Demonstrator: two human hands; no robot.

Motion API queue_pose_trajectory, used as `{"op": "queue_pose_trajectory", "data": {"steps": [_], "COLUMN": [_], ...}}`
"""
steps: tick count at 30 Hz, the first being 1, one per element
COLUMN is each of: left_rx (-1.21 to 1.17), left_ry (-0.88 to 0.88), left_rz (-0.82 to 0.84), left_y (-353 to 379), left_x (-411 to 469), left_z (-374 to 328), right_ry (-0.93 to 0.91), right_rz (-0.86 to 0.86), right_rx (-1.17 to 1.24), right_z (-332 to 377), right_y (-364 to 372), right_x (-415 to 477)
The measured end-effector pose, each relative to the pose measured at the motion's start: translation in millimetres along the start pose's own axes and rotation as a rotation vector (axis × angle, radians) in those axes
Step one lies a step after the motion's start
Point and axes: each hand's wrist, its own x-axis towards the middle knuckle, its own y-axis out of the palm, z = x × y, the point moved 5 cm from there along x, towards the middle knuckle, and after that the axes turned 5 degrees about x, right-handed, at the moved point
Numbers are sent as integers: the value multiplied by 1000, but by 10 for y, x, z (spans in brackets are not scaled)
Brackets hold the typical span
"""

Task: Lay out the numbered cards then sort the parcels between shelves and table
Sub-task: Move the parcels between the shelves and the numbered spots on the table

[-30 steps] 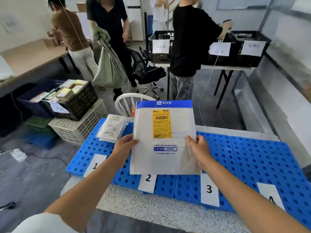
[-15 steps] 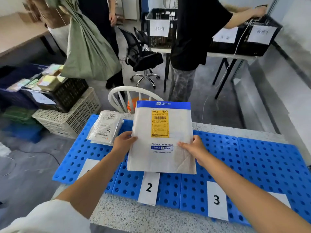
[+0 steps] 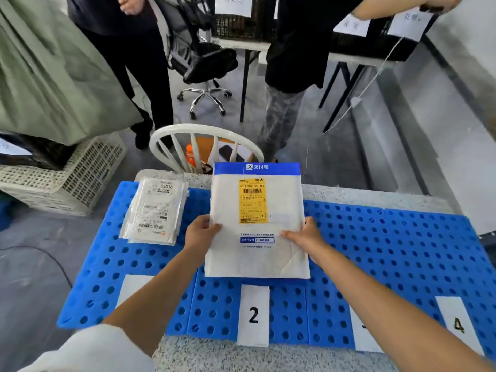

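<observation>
Number cards line the near edge of the blue perforated plastic mat [image 3: 389, 251] on the speckled stone tabletop [image 3: 214, 355], so we judge the laying-out done and the sorting under way. In play now is the large white paper mailer with a blue band and yellow label [image 3: 257, 261]. Our left hand [image 3: 201, 232] pinches its left edge, thumb on top, and our right hand [image 3: 303, 236] grips the right edge.

The mailer sits low over the mat, directly behind the white card numbered 2 [image 3: 253, 315], its near edge just short of the card. We cannot tell whether it touches the mat. Its long axis runs straight away from us, with the blue band at the far end and the label face up, reading upright to us.

To its left, apart from it, lies a stack of clear-wrapped flat parcels [image 3: 155, 210]. Next, we reckon, comes settling the mailer flat and square in column 2, leaving the number uncovered, then letting go with both hands.
</observation>
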Motion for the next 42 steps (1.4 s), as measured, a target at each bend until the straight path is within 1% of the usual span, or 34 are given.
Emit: {"op": "queue_pose_trajectory", "data": {"steps": [7, 13, 19, 23, 25, 27, 28, 31, 33, 34, 36, 38, 42], "left_rx": [104, 148, 237, 384, 490, 619, 685, 827, 852, 859, 869, 913, 1147], "left_ry": [14, 36, 58, 65, 91, 143, 171, 259, 362, 423, 528, 645, 948], "left_rz": [32, 96, 74, 107, 112, 114, 132, 222, 253, 267, 287, 297, 316], "left_y": [40, 179, 210, 178, 163, 158, 165, 224, 284, 330, 433, 558, 960], "left_x": [294, 351, 299, 349, 371, 355, 315, 135, -35, -135, -308, -566, -1298], "left_z": [12, 32, 102, 73, -25, -157, -230, -453, -636, -738, -938, -1162, -1552], "right_ry": [31, 37, 17, -7, -53, -101, -117, -166, -225, -261, -336, -390, -416], "right_rz": [-77, -147, -131, -160, -201, -236, -215, -31, 32, 35, 7, -58, -207], "right_rx": [24, 82, -67, -97, -160, -265, -322, -518, -558, -550, -542, -566, -603], "right_z": [-31, -117, -175, -174, -107, -32, 2, 135, 286, 364, 516, 584, 456], "right_y": [143, 34, 59, 72, 45, -20, -47, -83, -140, -189, -314, -523, -1117], "right_x": [149, 165, 69, 26, -4, -40, -69, -187, -330, -414, -561, -764, -1346]}}
